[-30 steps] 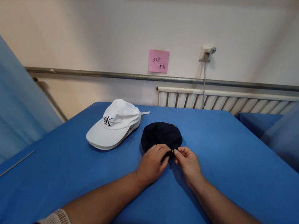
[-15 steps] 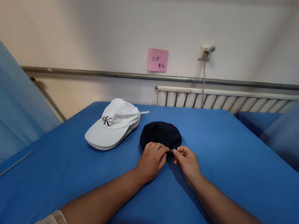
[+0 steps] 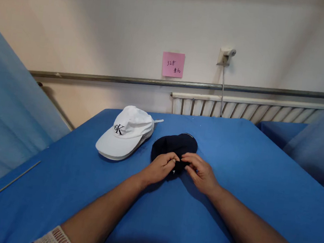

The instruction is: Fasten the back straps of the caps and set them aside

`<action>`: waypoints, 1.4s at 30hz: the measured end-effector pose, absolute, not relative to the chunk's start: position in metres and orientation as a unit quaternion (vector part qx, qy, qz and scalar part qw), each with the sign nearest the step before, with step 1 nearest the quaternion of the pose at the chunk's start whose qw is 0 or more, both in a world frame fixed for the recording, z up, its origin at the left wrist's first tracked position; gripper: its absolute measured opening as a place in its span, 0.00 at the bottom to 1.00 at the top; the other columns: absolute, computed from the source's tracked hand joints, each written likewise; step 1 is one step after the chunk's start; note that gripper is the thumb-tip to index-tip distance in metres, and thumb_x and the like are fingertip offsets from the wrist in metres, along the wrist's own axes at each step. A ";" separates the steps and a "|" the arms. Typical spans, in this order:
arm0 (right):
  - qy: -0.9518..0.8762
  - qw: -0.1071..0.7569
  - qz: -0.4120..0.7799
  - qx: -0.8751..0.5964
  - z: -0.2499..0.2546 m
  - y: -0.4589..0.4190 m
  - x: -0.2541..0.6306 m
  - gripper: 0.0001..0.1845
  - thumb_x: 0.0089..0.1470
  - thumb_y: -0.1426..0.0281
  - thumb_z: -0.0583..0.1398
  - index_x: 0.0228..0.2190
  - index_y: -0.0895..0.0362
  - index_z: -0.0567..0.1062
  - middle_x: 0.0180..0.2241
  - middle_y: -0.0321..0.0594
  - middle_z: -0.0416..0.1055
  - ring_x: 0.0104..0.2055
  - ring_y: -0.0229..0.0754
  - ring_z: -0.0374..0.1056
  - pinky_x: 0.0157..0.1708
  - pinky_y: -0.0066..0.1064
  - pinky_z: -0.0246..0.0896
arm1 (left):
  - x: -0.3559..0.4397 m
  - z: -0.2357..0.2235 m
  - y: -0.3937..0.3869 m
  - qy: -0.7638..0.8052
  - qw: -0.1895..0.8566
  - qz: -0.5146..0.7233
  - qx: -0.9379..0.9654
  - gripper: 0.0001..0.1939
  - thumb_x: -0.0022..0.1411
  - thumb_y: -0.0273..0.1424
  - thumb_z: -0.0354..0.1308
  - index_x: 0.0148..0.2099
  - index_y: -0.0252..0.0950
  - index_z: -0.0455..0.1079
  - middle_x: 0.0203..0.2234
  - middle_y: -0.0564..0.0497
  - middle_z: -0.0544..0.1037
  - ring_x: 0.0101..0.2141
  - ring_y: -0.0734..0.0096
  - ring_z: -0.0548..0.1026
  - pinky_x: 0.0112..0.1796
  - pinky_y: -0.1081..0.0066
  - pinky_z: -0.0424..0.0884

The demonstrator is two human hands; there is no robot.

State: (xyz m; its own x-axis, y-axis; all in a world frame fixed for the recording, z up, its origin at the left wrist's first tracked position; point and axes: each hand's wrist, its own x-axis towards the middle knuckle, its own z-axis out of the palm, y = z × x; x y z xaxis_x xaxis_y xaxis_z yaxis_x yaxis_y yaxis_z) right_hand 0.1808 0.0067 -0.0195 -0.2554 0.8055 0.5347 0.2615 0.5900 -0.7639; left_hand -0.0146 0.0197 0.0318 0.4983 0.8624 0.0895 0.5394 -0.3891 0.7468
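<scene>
The near edge of the black cap point(image 3: 172, 143) was partly hidden behind the left hand point(image 3: 161, 167) and right hand point(image 3: 202, 175); whether the right fingers pinched the fabric or only touched it could not be told; the small white mark below the left fingers was too small to make out, as was the pale lettering on the cap's far edge; the far side of the white cap point(image 3: 131, 124) was out of sight; the smaller writing on the pink note point(image 3: 173, 65) was hard to read; the cable's point(image 3: 223, 89) lower end vanished behind the worktop point(image 3: 69, 189); both sleeves and both curtains were cut off by the picture's edges.
</scene>
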 end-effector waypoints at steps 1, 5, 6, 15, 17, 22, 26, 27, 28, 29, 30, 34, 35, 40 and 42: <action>-0.757 0.473 0.283 -0.351 -0.018 0.007 0.181 0.15 0.54 0.72 0.56 0.42 0.49 0.75 0.44 0.41 0.72 0.36 0.41 0.69 0.35 0.34 0.64 | -0.015 0.032 0.020 0.433 0.353 0.237 0.795 0.13 0.63 0.31 0.44 0.37 0.35 0.70 0.28 0.53 0.73 0.30 0.72 0.70 0.33 0.73 0.65; -0.748 0.443 0.300 -0.393 -0.017 0.008 0.182 0.09 0.55 0.68 0.57 0.35 0.49 0.78 0.30 0.37 0.73 0.32 0.42 0.68 0.33 0.33 0.60 | -0.017 0.031 0.021 0.424 0.401 0.233 0.778 0.14 0.63 0.34 0.46 0.35 0.35 0.71 0.27 0.52 0.72 0.29 0.72 0.69 0.31 0.74 0.65; -0.740 0.441 0.307 -0.405 -0.017 0.008 0.182 0.09 0.55 0.67 0.57 0.34 0.50 0.78 0.29 0.37 0.73 0.31 0.41 0.67 0.33 0.33 0.59 | -0.017 0.031 0.021 0.423 0.405 0.232 0.777 0.14 0.63 0.35 0.47 0.35 0.34 0.71 0.27 0.52 0.72 0.29 0.72 0.69 0.31 0.74 0.65; -0.705 0.419 0.362 -0.444 -0.021 0.012 0.184 0.15 0.54 0.61 0.57 0.20 0.54 0.72 0.18 0.31 0.64 0.21 0.35 0.56 0.23 0.26 0.47 | -0.011 0.023 0.015 0.413 0.402 0.242 0.781 0.15 0.52 0.29 0.60 0.44 0.35 0.71 0.35 0.51 0.75 0.36 0.69 0.72 0.38 0.71 0.68; -0.698 0.426 0.368 -0.443 -0.025 0.014 0.184 0.20 0.54 0.59 0.56 0.16 0.55 0.68 0.16 0.30 0.58 0.20 0.34 0.52 0.22 0.26 0.45 | -0.009 0.019 0.015 0.408 0.410 0.274 0.768 0.17 0.51 0.26 0.59 0.46 0.35 0.70 0.37 0.50 0.75 0.38 0.69 0.72 0.42 0.68 0.68; -0.673 0.438 0.408 -0.435 -0.028 0.015 0.183 0.22 0.53 0.56 0.58 0.15 0.55 0.66 0.15 0.30 0.56 0.20 0.34 0.50 0.21 0.26 0.44 | -0.010 0.014 0.018 0.410 0.475 0.296 0.720 0.11 0.52 0.26 0.59 0.40 0.32 0.70 0.33 0.49 0.75 0.35 0.72 0.72 0.39 0.69 0.69; -0.667 0.444 0.412 -0.434 -0.026 0.013 0.181 0.21 0.53 0.56 0.57 0.17 0.55 0.69 0.16 0.31 0.58 0.21 0.34 0.53 0.23 0.27 0.47 | -0.011 0.014 0.019 0.404 0.532 0.291 0.685 0.13 0.52 0.27 0.60 0.42 0.31 0.70 0.31 0.49 0.75 0.33 0.73 0.73 0.36 0.70 0.69; -0.666 0.449 0.408 -0.434 -0.027 0.012 0.181 0.21 0.54 0.56 0.57 0.17 0.55 0.69 0.17 0.31 0.58 0.22 0.35 0.53 0.23 0.27 0.48 | -0.010 0.014 0.018 0.403 0.536 0.284 0.686 0.13 0.51 0.26 0.61 0.42 0.31 0.70 0.32 0.49 0.75 0.33 0.73 0.73 0.36 0.70 0.69; -0.665 0.453 0.406 -0.434 -0.027 0.012 0.180 0.21 0.54 0.56 0.57 0.17 0.55 0.70 0.17 0.32 0.59 0.22 0.35 0.54 0.23 0.27 0.48 | -0.010 0.014 0.018 0.402 0.538 0.278 0.687 0.14 0.51 0.26 0.61 0.42 0.32 0.70 0.31 0.50 0.75 0.33 0.73 0.73 0.36 0.71 0.69; -0.664 0.455 0.405 -0.434 -0.028 0.012 0.180 0.20 0.54 0.56 0.57 0.18 0.55 0.71 0.17 0.32 0.60 0.22 0.35 0.55 0.24 0.27 0.49 | -0.009 0.015 0.017 0.401 0.543 0.274 0.685 0.14 0.50 0.26 0.62 0.41 0.32 0.70 0.31 0.50 0.75 0.32 0.73 0.72 0.35 0.71 0.69; -0.662 0.456 0.405 -0.435 -0.030 0.012 0.179 0.19 0.53 0.56 0.58 0.19 0.55 0.72 0.17 0.32 0.61 0.22 0.35 0.55 0.24 0.27 0.49 | -0.009 0.015 0.017 0.401 0.551 0.272 0.679 0.14 0.49 0.26 0.62 0.41 0.32 0.70 0.30 0.51 0.75 0.31 0.74 0.72 0.34 0.72 0.69; -0.628 0.476 0.427 -0.443 -0.035 0.012 0.176 0.14 0.51 0.57 0.60 0.24 0.54 0.74 0.19 0.32 0.64 0.22 0.35 0.56 0.23 0.27 0.51 | -0.008 0.017 0.016 0.412 0.592 0.286 0.631 0.14 0.48 0.28 0.63 0.39 0.31 0.70 0.26 0.53 0.73 0.27 0.77 0.70 0.30 0.74 0.67; -0.608 0.491 0.436 -0.446 -0.035 0.012 0.176 0.13 0.50 0.57 0.61 0.26 0.54 0.74 0.19 0.31 0.64 0.21 0.35 0.56 0.23 0.27 0.51 | -0.008 0.017 0.017 0.418 0.595 0.292 0.622 0.14 0.48 0.29 0.64 0.39 0.31 0.70 0.26 0.53 0.73 0.27 0.77 0.71 0.30 0.74 0.67; -0.600 0.538 0.415 -0.423 -0.025 0.005 0.177 0.11 0.51 0.59 0.61 0.26 0.54 0.72 0.31 0.38 0.68 0.25 0.36 0.60 0.26 0.29 0.56 | -0.009 0.017 0.019 0.451 0.573 0.327 0.602 0.15 0.47 0.30 0.65 0.38 0.31 0.71 0.26 0.52 0.74 0.28 0.76 0.71 0.31 0.74 0.66; -0.638 0.524 0.379 -0.419 -0.019 0.001 0.177 0.10 0.49 0.62 0.62 0.24 0.54 0.73 0.36 0.40 0.68 0.27 0.36 0.61 0.27 0.30 0.58 | -0.009 0.016 0.019 0.454 0.572 0.331 0.597 0.15 0.46 0.31 0.66 0.38 0.31 0.71 0.26 0.51 0.74 0.28 0.76 0.71 0.31 0.74 0.66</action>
